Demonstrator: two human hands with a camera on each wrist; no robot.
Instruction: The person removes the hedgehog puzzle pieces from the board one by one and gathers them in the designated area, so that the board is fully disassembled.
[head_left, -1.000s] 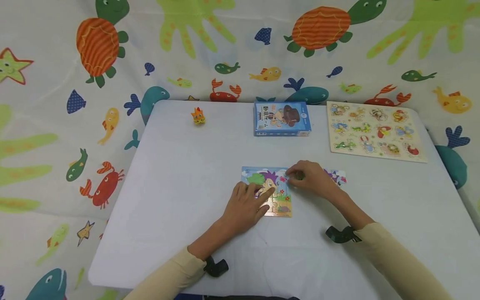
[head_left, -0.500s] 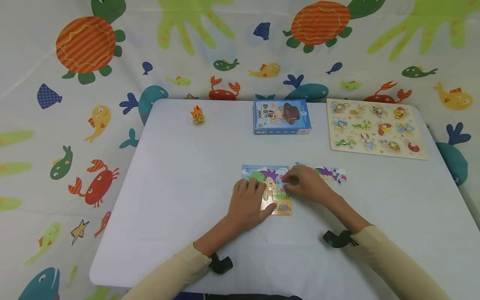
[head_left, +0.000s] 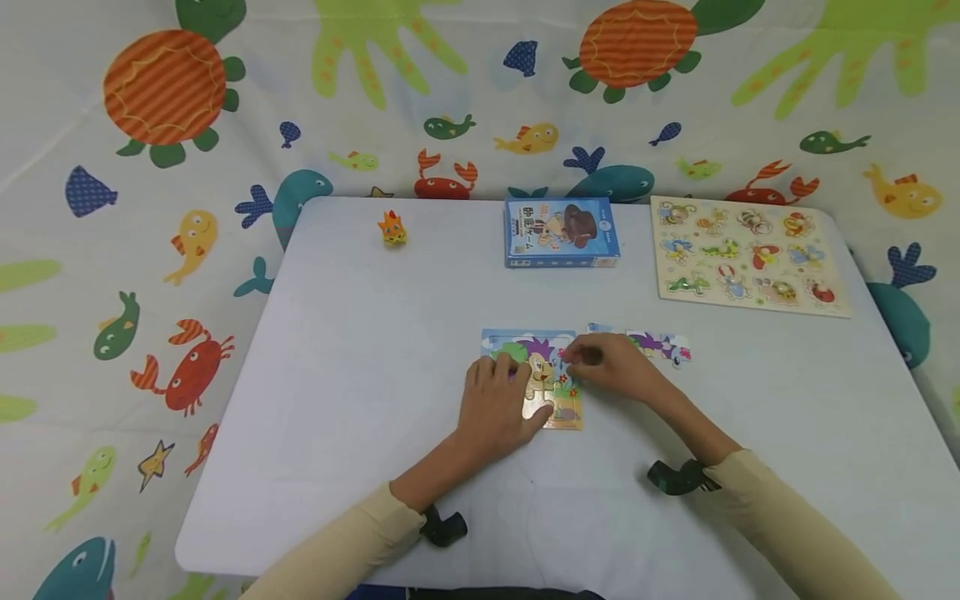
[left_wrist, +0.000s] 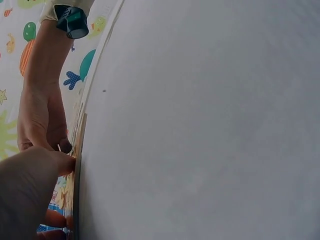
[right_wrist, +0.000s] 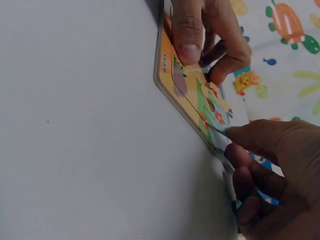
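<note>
A small jigsaw puzzle (head_left: 551, 400) in a thin flat tray shows a purple-haired cartoon animal, a green tree and red flowers. My left hand (head_left: 495, 404) rests across its left half, thumb on the lower part and fingertips on the middle, covering much of the picture. At the right edge, my right hand (head_left: 611, 364) pinches a puzzle piece (right_wrist: 218, 134) between thumb and fingertips; in the right wrist view the piece sits slightly tilted at the tray's border. Loose purple-and-white pieces (head_left: 663, 347) lie just beyond the right hand, with a bluish piece (head_left: 598, 328) partly hidden behind it.
Toward the back of the white table (head_left: 360, 358) stand a blue card-game box (head_left: 562, 233) and a small orange-yellow toy figure (head_left: 392, 229). A wooden insect peg board (head_left: 750, 257) lies at the back right. A sea-animal print cloth (head_left: 360, 108) hangs behind.
My right hand has shifted slightly left and down against the puzzle's right edge, uncovering more loose pieces. The left hand's index finger has drawn back from the middle of the picture.
</note>
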